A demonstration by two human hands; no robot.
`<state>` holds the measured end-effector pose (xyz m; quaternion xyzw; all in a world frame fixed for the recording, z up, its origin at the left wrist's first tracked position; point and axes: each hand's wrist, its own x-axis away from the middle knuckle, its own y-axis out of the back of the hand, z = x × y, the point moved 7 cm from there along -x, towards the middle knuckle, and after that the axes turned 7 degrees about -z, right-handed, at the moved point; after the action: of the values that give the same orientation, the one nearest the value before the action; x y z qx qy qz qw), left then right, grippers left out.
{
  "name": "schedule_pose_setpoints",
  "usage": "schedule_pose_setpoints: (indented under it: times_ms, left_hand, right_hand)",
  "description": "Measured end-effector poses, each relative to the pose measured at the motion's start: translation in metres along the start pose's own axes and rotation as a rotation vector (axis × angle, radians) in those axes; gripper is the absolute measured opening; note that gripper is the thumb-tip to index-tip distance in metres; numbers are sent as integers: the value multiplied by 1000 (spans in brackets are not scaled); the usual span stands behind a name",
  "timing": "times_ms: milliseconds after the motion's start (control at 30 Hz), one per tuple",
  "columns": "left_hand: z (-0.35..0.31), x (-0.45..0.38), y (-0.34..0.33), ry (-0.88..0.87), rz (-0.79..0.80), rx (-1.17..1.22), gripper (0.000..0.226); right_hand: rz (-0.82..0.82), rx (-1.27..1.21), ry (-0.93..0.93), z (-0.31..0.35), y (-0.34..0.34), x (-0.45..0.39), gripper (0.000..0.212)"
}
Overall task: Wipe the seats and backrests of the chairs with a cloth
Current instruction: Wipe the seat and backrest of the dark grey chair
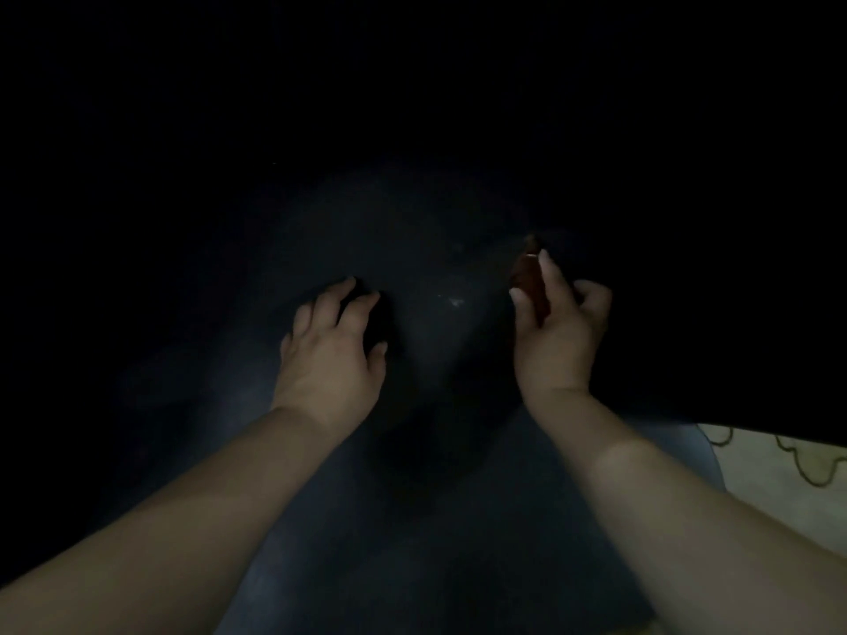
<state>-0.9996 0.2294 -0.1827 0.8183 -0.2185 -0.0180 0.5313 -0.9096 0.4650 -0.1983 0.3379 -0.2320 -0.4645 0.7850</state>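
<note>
The scene is very dark. A dark bluish-grey curved surface [426, 249], apparently a chair's seat or backrest, fills the middle of the view, with a few pale specks on it. My left hand [332, 350] rests on it with the fingers spread and curled, holding nothing that I can make out. My right hand [557, 327] is raised a little to the right and pinches a small dark reddish-brown thing [527, 279], possibly a cloth, between thumb and fingers. Whether it touches the surface is too dark to tell.
A light floor or fabric with a dark scalloped pattern [788, 469] shows at the lower right edge. Everything above and to both sides of the hands is black and cannot be made out.
</note>
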Motion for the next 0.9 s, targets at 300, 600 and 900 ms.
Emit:
schedule_pose_setpoints:
  times_ms: [300, 600, 900]
  left_hand:
    - [17, 9, 12, 79, -36, 15, 53]
    - [37, 17, 20, 128, -38, -29, 55]
    - [41, 16, 20, 135, -35, -16, 55]
  right_hand:
    - [135, 23, 288, 42, -21, 33, 53]
    - [149, 25, 193, 61, -49, 46, 50]
    - [79, 155, 162, 55, -34, 7, 57]
